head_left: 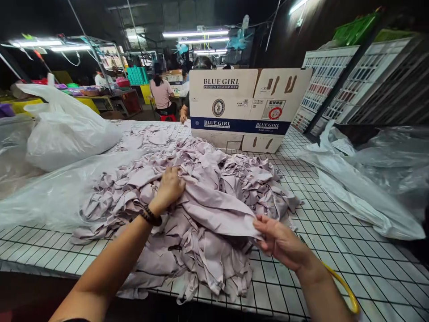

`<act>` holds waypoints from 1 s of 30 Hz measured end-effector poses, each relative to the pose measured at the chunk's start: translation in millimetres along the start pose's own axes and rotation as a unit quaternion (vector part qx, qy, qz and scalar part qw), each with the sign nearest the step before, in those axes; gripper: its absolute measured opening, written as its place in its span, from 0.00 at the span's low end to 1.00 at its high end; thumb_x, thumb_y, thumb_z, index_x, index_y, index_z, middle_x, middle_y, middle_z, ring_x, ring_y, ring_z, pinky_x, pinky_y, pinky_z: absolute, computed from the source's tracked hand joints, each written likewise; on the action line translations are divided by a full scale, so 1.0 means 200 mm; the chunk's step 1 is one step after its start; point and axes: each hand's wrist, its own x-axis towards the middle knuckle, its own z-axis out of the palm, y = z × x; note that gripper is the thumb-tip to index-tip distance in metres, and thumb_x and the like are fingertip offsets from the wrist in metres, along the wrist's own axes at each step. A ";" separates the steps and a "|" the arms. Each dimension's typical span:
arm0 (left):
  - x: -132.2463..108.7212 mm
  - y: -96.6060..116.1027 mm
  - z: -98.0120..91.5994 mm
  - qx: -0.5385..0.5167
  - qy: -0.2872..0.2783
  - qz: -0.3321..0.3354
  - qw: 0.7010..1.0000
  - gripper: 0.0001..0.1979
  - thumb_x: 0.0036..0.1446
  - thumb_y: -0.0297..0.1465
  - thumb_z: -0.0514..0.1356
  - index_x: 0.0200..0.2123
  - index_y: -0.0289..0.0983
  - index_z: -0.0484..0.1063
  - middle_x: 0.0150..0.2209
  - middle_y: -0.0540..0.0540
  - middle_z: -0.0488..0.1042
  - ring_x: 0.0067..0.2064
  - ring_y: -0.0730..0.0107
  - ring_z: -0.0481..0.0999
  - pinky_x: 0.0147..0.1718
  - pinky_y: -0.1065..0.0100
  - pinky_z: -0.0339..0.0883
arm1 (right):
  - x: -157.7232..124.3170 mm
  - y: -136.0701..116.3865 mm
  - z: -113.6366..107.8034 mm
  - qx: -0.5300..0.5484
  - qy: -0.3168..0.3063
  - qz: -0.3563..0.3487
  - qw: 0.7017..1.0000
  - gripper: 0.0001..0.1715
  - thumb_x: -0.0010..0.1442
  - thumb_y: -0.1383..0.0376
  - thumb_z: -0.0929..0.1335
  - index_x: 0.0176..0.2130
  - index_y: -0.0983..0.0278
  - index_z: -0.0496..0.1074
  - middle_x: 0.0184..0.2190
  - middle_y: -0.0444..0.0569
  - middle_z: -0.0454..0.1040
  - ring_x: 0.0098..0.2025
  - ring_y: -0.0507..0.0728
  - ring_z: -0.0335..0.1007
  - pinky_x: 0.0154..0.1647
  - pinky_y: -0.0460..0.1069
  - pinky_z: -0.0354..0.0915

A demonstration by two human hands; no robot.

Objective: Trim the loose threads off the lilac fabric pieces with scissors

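A heap of pale lilac fabric pieces (201, 170) lies spread over the white gridded table (335, 210). My left hand (169, 188), with a dark bead bracelet on the wrist, is closed on a fold of one larger lilac piece (217, 210) in the middle of the heap. My right hand (281, 241) pinches the near right edge of that same piece, which stretches between both hands. A yellow band shows by my right wrist.
A white Blue Girl cardboard box (248, 107) stands behind the heap. A stuffed clear plastic bag (67, 129) sits at the left, crumpled plastic sheeting (365, 183) at the right. People sit at worktables in the background (162, 94). Racks line the right wall.
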 end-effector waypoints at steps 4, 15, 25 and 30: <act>-0.35 0.02 0.04 0.038 -0.168 -0.022 0.985 0.13 0.58 0.37 0.56 0.25 0.36 0.70 0.27 0.46 0.69 0.34 0.64 0.69 0.35 0.67 0.63 | -0.13 0.11 0.07 0.064 -0.006 -0.014 0.998 0.33 0.43 0.61 0.80 0.45 0.61 0.65 0.32 0.40 0.74 0.29 0.48 0.73 0.30 0.42 0.69; -0.80 -0.02 0.25 -0.273 -0.366 -0.242 0.856 0.22 0.49 0.48 0.65 0.27 0.32 0.75 0.22 0.51 0.68 0.24 0.77 0.62 0.24 0.74 0.53 | -0.18 0.16 0.27 0.003 -0.052 -0.062 0.997 0.33 0.54 0.59 0.75 0.54 0.58 0.60 0.48 0.52 0.76 0.39 0.54 0.78 0.34 0.46 0.72; -0.78 0.00 0.23 -0.247 -0.296 -0.197 0.901 0.21 0.54 0.48 0.63 0.35 0.33 0.77 0.31 0.46 0.78 0.25 0.78 0.64 0.25 0.75 0.56 | -0.17 0.10 0.21 -0.509 0.115 -0.303 0.798 0.24 0.62 0.68 0.61 0.57 0.56 0.66 0.56 0.52 0.71 0.52 0.61 0.71 0.46 0.56 0.72; -0.79 -0.01 0.20 -0.310 -0.325 -0.268 0.852 0.23 0.52 0.49 0.64 0.35 0.32 0.73 0.25 0.50 0.72 0.17 0.85 0.51 0.17 0.75 0.41 | 0.02 0.11 0.26 -0.538 0.030 -0.470 0.699 0.23 0.59 0.75 0.63 0.50 0.58 0.73 0.52 0.49 0.75 0.56 0.61 0.66 0.54 0.59 0.62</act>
